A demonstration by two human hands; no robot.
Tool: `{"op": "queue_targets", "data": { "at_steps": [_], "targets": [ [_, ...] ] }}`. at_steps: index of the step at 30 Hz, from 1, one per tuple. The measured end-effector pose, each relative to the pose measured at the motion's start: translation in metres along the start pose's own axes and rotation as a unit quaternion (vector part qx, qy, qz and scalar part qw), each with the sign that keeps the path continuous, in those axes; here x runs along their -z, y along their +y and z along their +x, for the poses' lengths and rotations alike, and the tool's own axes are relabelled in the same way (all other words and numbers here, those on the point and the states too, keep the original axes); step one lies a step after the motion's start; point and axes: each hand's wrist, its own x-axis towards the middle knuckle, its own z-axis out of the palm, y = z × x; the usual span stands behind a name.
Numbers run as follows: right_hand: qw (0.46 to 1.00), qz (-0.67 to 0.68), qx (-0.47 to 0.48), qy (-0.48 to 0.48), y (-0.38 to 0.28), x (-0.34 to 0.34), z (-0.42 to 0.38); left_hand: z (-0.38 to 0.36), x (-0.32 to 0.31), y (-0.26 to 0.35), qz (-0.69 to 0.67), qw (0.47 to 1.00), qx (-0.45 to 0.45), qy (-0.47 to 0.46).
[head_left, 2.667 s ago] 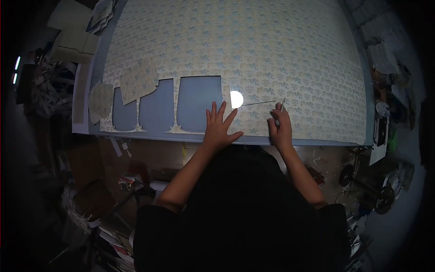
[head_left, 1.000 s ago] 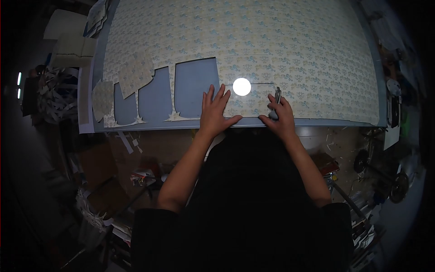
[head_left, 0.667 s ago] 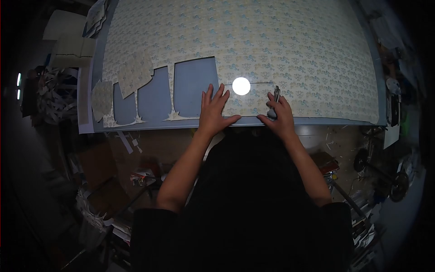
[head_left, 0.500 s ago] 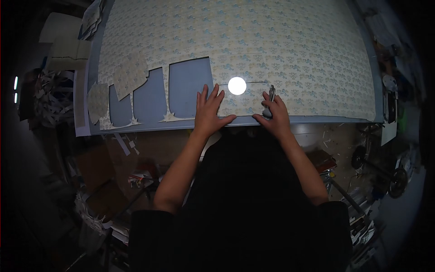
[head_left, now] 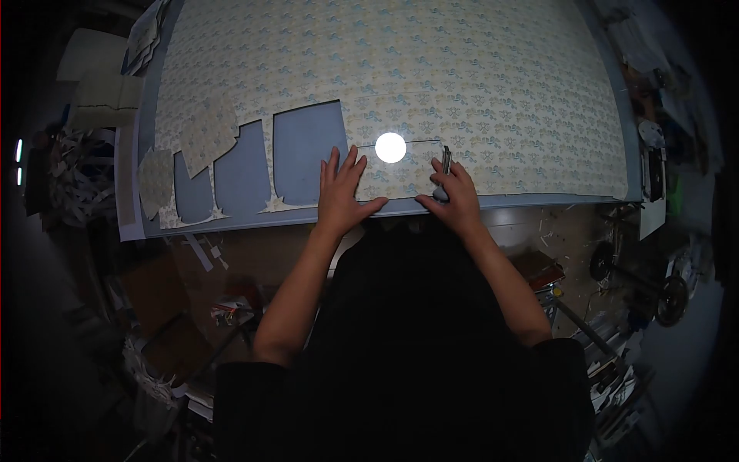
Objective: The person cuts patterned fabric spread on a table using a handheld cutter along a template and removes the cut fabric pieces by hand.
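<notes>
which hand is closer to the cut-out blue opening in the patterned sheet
Left. The left hand lies flat on the patterned sheet right beside the blue opening; the right hand, holding a knife, is farther off.

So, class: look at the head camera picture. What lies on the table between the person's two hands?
Head view: between the left hand and right hand lies patterned sheet, with a bright light spot above.

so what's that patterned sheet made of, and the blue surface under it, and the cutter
The patterned sheet looks like thin paper or vinyl with a matte printed finish: it lies flat and has clean-edged cutouts. The blue surface showing through those cutouts looks like a smooth matte cutting mat or board; which one is unclear. The cutter in the right hand seems to have a grey metal or plastic body; too small to tell.
</notes>
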Motion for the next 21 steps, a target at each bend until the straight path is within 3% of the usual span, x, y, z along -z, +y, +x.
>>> {"op": "queue_targets", "data": {
  "at_steps": [21],
  "targets": [
    [0.999, -0.015, 0.024, 0.017, 0.0019, -0.0023, -0.0024, 0.0012, 0.0023, 0.0003, -0.013, 1.000, 0.006, -0.009]
  ]
}}
